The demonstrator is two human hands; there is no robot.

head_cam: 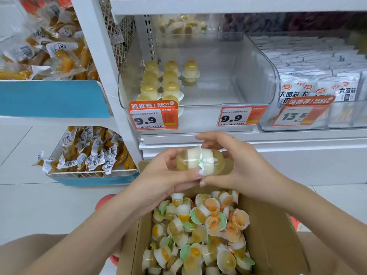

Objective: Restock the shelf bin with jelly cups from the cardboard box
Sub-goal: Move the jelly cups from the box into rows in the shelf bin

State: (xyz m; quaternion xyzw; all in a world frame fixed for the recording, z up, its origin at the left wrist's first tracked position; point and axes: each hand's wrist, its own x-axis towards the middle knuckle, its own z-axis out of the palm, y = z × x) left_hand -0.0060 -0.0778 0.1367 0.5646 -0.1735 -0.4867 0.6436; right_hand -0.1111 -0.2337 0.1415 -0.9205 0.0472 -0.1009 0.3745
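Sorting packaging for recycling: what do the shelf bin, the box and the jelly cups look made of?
Clear curved shelf bin: glossy rigid plastic, seemingly acrylic; shelf shows through.
Brown cardboard box: matte paperboard with folded flaps.
Two dome-shaped jelly cups, lid to lid: thin translucent plastic, likely; jelly shows through.

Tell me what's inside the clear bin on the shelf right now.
The clear bin holds yellow-topped jelly cups, stood in rows at its left end; the rest of its floor shows bare. The orange price tag hides the front-left corner, so any cups there can't be seen.
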